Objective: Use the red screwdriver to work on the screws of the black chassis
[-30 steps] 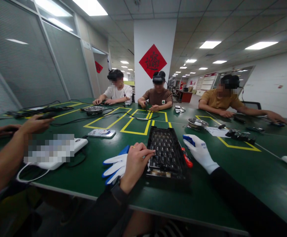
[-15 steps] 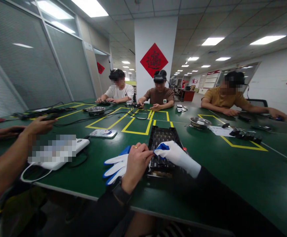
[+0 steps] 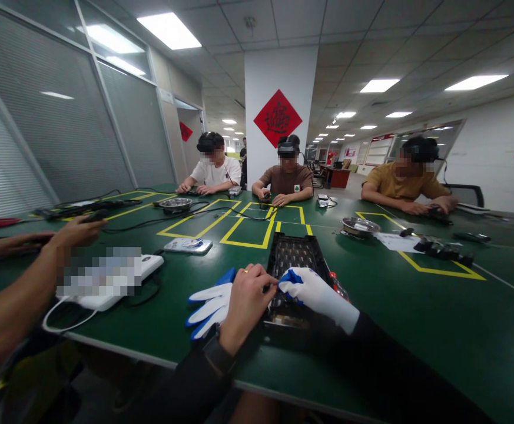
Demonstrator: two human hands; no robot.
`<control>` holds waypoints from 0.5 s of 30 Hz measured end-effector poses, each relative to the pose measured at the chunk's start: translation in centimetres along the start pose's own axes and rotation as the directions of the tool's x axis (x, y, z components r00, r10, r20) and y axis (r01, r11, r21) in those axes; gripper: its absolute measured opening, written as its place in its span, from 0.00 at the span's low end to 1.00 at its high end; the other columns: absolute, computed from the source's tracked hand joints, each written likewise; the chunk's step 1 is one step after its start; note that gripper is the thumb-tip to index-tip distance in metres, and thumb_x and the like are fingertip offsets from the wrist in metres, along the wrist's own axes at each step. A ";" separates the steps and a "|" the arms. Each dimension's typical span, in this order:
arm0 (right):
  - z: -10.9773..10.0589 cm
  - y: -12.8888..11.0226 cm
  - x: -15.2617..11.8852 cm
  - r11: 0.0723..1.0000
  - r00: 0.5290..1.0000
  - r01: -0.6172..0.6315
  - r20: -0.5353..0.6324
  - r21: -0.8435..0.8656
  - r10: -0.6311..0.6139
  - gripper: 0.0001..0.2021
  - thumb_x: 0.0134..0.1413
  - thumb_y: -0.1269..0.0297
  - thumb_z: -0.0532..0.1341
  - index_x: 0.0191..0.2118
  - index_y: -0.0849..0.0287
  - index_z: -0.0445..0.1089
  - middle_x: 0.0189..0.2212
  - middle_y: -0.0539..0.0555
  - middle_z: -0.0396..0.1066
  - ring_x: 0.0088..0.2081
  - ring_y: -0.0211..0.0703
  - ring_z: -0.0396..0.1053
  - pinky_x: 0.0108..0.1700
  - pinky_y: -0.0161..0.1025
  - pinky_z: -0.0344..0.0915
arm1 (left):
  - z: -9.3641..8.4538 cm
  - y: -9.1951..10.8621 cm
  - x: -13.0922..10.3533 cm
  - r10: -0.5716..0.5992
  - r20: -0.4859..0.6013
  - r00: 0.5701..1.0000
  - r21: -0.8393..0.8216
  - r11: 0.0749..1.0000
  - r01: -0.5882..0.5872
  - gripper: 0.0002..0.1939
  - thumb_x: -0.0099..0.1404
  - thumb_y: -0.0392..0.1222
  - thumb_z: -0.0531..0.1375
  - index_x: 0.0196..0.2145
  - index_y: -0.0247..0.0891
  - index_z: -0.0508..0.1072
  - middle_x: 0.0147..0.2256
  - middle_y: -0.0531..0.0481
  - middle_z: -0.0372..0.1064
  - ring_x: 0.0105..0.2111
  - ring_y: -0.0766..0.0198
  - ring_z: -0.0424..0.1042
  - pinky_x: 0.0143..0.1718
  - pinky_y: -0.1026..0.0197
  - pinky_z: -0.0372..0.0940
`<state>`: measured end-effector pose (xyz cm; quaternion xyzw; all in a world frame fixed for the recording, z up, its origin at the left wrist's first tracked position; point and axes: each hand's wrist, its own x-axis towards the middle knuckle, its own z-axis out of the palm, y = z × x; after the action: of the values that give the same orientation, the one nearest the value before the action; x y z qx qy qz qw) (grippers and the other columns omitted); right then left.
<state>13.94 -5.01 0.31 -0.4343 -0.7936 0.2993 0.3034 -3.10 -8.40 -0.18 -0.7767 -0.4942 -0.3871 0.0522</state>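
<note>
My left hand [image 3: 250, 297], bare with a ring and a dark wristwatch, has its fingers bent together over the left edge of a black tray [image 3: 274, 250]. A small dark thing shows at its fingertips, too small to name. My right hand [image 3: 312, 293] wears a white glove with blue fingertips. Its fingers are pinched together over the tray and meet the left fingertips; what they hold is hidden. Several small shiny pieces [image 3: 298, 253] lie in rows inside the tray. A loose white and blue glove [image 3: 210, 306] lies flat, partly behind my left hand.
A red-handled tool [image 3: 337, 285] lies right of the tray. A white device [image 3: 119, 288] with a cable and a phone-like slab [image 3: 188, 245] are on the left. Metal bowls [image 3: 360, 227] stand farther off. A co-worker's arm [image 3: 31, 282] reaches in at left; three people sit opposite.
My view has tilted up slightly. Both hands remain together over the tray, with the small dark thing now showing at my left fingertips. The co-worker at right has drawn an outstretched hand in.
</note>
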 end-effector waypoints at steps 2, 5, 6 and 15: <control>-0.1 -0.2 -0.2 0.999 1.000 0.023 -0.003 -0.036 -0.023 0.12 0.51 0.58 0.55 0.28 0.62 0.67 0.23 0.49 0.66 0.25 0.34 0.59 0.27 0.32 0.55 | 0.0 0.0 0.0 -0.005 -0.005 1.000 0.004 1.000 0.006 0.03 0.55 0.35 0.60 0.28 0.39 0.74 0.29 0.50 0.64 0.34 0.62 0.62 0.35 0.60 0.54; -0.2 -0.5 -0.4 0.995 0.999 0.049 0.008 -0.083 -0.048 0.12 0.51 0.58 0.54 0.27 0.61 0.66 0.23 0.49 0.66 0.25 0.34 0.59 0.27 0.33 0.55 | 0.0 0.0 -0.1 -0.010 -0.001 1.000 0.013 1.000 0.010 0.02 0.54 0.34 0.60 0.27 0.39 0.73 0.29 0.51 0.64 0.34 0.62 0.62 0.36 0.60 0.54; -0.2 -0.5 -0.4 0.994 0.998 0.057 0.007 -0.095 -0.057 0.12 0.51 0.58 0.54 0.27 0.61 0.66 0.23 0.49 0.66 0.25 0.35 0.60 0.27 0.33 0.55 | 0.0 0.0 -0.1 -0.009 0.000 1.000 0.018 1.000 0.009 0.02 0.54 0.34 0.60 0.27 0.39 0.73 0.29 0.51 0.64 0.34 0.62 0.62 0.36 0.60 0.54; 0.2 -0.4 -0.3 0.997 0.998 0.065 -0.024 -0.037 -0.066 0.11 0.52 0.59 0.53 0.28 0.62 0.65 0.23 0.48 0.65 0.26 0.34 0.59 0.27 0.32 0.54 | 0.1 -0.1 0.0 -0.011 -0.007 1.000 0.013 1.000 0.011 0.02 0.54 0.34 0.60 0.27 0.39 0.72 0.28 0.51 0.64 0.34 0.62 0.62 0.36 0.60 0.54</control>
<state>13.78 -5.48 0.41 -0.4173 -0.8088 0.2691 0.3150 -3.16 -8.29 -0.26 -0.7722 -0.5010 -0.3867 0.0568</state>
